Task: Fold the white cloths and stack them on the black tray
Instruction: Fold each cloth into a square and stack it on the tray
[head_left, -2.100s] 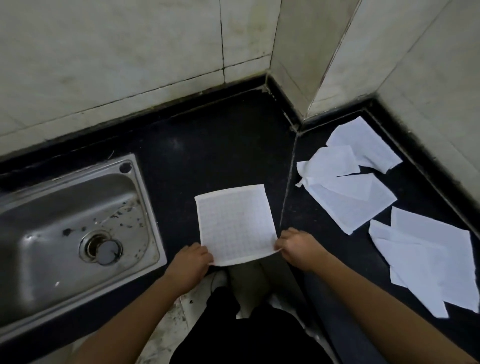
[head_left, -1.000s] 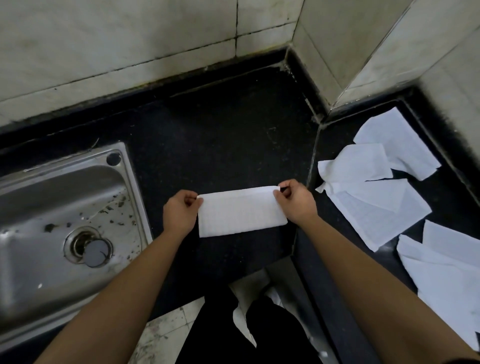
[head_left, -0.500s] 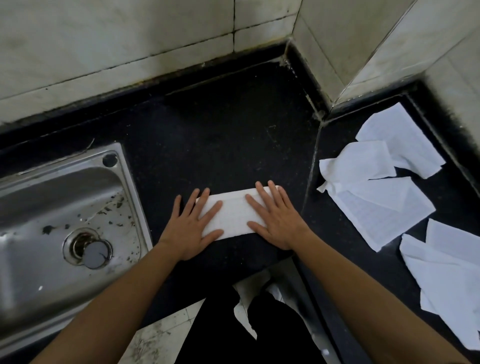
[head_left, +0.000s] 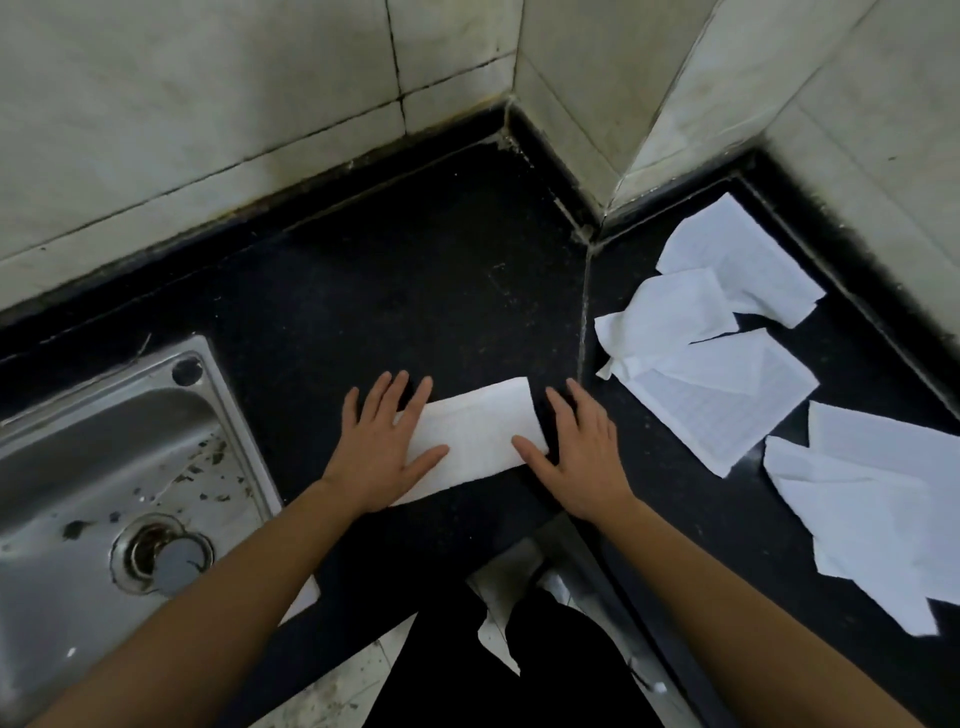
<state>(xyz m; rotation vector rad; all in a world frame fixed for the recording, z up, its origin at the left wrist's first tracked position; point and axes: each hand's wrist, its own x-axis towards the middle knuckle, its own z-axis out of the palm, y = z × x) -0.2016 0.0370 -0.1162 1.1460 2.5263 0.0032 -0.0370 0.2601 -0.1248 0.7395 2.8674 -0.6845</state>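
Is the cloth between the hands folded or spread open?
Folded: the cloth lies as a narrow strip on the counter, left hand and right hand open, touching its ends.

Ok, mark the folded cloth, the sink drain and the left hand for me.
folded cloth (head_left: 480, 431), head view, middle of its uncovered top face.
sink drain (head_left: 166, 556), head view, centre of the round metal drain.
left hand (head_left: 382, 457), head view, back of the hand.
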